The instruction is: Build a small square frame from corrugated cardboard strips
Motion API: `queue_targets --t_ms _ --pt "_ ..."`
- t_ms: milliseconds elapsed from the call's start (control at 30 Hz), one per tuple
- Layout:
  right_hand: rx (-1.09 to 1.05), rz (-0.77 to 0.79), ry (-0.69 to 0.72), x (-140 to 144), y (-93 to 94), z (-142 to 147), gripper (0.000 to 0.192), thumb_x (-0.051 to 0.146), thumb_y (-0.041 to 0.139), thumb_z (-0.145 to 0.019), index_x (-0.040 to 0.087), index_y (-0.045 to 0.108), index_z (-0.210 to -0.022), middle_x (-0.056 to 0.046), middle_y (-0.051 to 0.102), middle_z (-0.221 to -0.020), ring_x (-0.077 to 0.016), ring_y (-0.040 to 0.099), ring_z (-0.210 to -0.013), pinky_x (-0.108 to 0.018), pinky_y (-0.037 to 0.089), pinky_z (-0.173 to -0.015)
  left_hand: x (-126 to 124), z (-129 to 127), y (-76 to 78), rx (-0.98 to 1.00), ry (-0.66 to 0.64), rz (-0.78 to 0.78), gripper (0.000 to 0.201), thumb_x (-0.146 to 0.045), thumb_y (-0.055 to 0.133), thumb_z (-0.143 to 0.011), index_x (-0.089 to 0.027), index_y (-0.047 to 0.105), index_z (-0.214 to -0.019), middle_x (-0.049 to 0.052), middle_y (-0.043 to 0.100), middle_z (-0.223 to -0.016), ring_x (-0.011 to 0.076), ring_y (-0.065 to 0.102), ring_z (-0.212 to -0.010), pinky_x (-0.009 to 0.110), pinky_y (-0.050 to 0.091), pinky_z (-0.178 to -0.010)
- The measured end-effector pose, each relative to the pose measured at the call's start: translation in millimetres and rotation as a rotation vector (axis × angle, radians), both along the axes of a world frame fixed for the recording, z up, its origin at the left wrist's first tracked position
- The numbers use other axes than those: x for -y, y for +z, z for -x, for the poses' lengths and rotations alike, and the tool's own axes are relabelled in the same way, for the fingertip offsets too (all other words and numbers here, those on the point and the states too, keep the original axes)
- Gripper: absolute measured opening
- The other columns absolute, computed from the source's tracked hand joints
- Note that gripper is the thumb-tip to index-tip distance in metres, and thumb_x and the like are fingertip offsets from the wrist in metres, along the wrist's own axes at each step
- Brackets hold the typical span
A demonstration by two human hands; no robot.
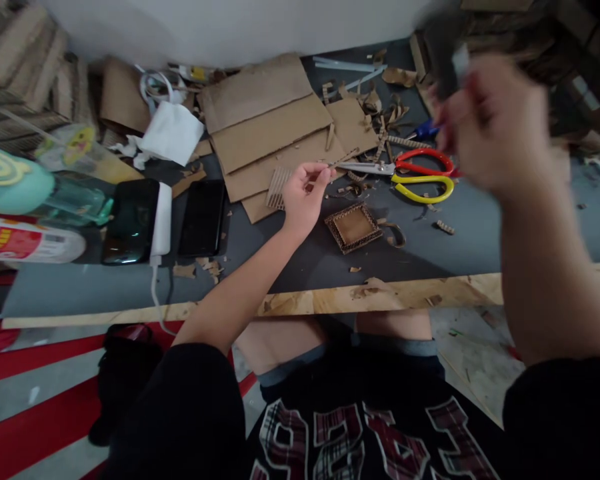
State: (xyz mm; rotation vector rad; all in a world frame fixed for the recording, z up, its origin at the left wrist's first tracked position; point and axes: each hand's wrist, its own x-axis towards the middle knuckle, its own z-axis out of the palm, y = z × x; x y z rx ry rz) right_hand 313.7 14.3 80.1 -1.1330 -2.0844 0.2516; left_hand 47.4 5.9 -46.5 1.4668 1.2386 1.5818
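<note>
The left hand [304, 193] pinches a thin cardboard strip [341, 160] between thumb and fingertips, the other fingers curled in. The strip is narrow, brown and corrugated along its edge, and it runs from the fingertips to the right, just above the tray [353, 227].

That tray is a small square piece of cardboard with a flat brown middle and a raised rim of ribbed corrugated strip. It lies flat on the dark mat [460, 247], just right of and below the left hand, not touching it.

Left of the hand, partly behind it, lies a ribbed cardboard piece [276, 187] with its flutes showing. Up and left of the tray are large flat cardboard sheets [267, 127].

The right hand [490, 123] is raised well above and right of the tray, blurred. Its fingers are closed around a dark tool [443, 57]; what the tool is cannot be told.

Right of the tray lie scissors [420, 175] with one red and one yellow handle, blades pointing toward the left hand. Cardboard scraps [445, 227] are scattered around the tray. Far left of it are two phones [203, 217] lying side by side, one on a white block.
</note>
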Motion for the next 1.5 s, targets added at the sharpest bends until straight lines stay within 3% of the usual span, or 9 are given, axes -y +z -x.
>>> queue_targets --t_ms 67,133,233,300,400,600,1133,1367,1500 --pt "0.2 -0.078 0.016 7.1 -19.7 39.1 0.04 0.056 0.034 -0.101 0.031 0.066 -0.105 -0.007 0.068 -0.087 -0.0208 0.064 -0.075 -0.036 0.053 -0.069 3.6 -0.5 3.9 -0.002 0.049 -0.08 0.041 -0.064 0.061 -0.088 -0.023 0.064 -0.096 0.003 0.076 -0.092 0.0113 0.07 -0.083 0.024 0.053 -0.071" --pt "0.205 -0.091 -0.011 16.6 -43.1 64.0 0.039 0.052 0.039 -0.101 0.025 0.065 -0.109 -0.008 0.071 -0.093 -0.0222 0.067 -0.082 -0.035 0.052 -0.071 6.8 -0.8 7.5 -0.029 0.1 -0.156 0.041 -0.063 0.059 -0.089 -0.022 0.066 -0.096 0.003 0.075 -0.091 0.0108 0.069 -0.082 0.022 0.05 -0.067" --pt "0.207 -0.097 -0.075 29.2 -68.7 76.2 0.038 0.04 0.038 -0.103 0.019 0.066 -0.116 -0.011 0.073 -0.107 -0.0228 0.069 -0.095 -0.033 0.052 -0.075 8.1 -0.1 9.3 -0.079 0.163 -0.212 0.039 -0.06 0.058 -0.092 -0.021 0.066 -0.095 0.003 0.073 -0.088 0.0094 0.067 -0.078 0.021 0.045 -0.06" --pt "0.229 -0.098 -0.121 33.0 -75.3 75.6 0.038 0.039 0.038 -0.103 0.018 0.067 -0.116 -0.011 0.074 -0.109 -0.0227 0.07 -0.098 -0.031 0.051 -0.074 6.9 1.3 8.6 -0.106 0.2 -0.211 0.04 -0.059 0.056 -0.093 -0.021 0.066 -0.095 0.003 0.072 -0.087 0.0086 0.065 -0.075 0.02 0.042 -0.058" --pt "0.251 -0.085 -0.173 33.5 -74.9 74.0 0.038 0.038 0.038 -0.103 0.018 0.068 -0.114 -0.01 0.074 -0.108 -0.0221 0.07 -0.096 -0.03 0.049 -0.073 5.5 4.2 8.4 -0.142 0.231 -0.177 0.044 -0.062 0.051 -0.095 -0.02 0.064 -0.097 0.004 0.071 -0.091 0.0099 0.065 -0.079 0.021 0.043 -0.062" --pt "0.289 -0.064 -0.145 34.8 -72.7 79.0 0.038 0.037 0.038 -0.103 0.019 0.069 -0.114 -0.009 0.075 -0.109 -0.0214 0.069 -0.095 -0.03 0.047 -0.07 11.9 4.6 16.1 -0.218 0.198 -0.193 0.042 -0.062 0.05 -0.095 -0.021 0.061 -0.096 0.01 0.068 -0.121 0.0168 0.065 -0.107 0.025 0.048 -0.072" --pt "0.342 -0.03 -0.11 35.6 -71.3 78.7 0.039 0.035 0.036 -0.103 0.017 0.068 -0.117 -0.01 0.074 -0.109 -0.0216 0.068 -0.093 -0.03 0.044 -0.066 11.8 1.2 9.5 -0.192 0.151 -0.26 0.031 -0.053 0.047 -0.099 -0.023 0.054 -0.096 0.006 0.071 -0.107 0.0124 0.069 -0.096 0.025 0.05 -0.072" --pt "0.306 -0.048 -0.14 33.6 -73.5 75.5 0.04 0.038 0.037 -0.103 0.018 0.068 -0.118 -0.01 0.073 -0.111 -0.0222 0.069 -0.095 -0.03 0.047 -0.069 3.8 6.7 5.4 -0.2 0.231 -0.332 0.035 -0.056 0.048 -0.099 -0.022 0.054 -0.095 0.004 0.07 -0.1 0.0121 0.068 -0.092 0.025 0.049 -0.073" --pt "0.24 -0.101 -0.084 30.9 -74.9 68.0 0.049 0.051 0.045 -0.099 0.017 0.064 -0.128 -0.009 0.075 -0.098 -0.0194 0.07 -0.085 -0.029 0.05 -0.07 0.4 8.5 -0.3 -0.133 0.077 -0.271 0.039 -0.06 0.048 -0.097 -0.024 0.055 -0.111 0.003 0.069 -0.1 0.0114 0.069 -0.088 0.026 0.053 -0.077"
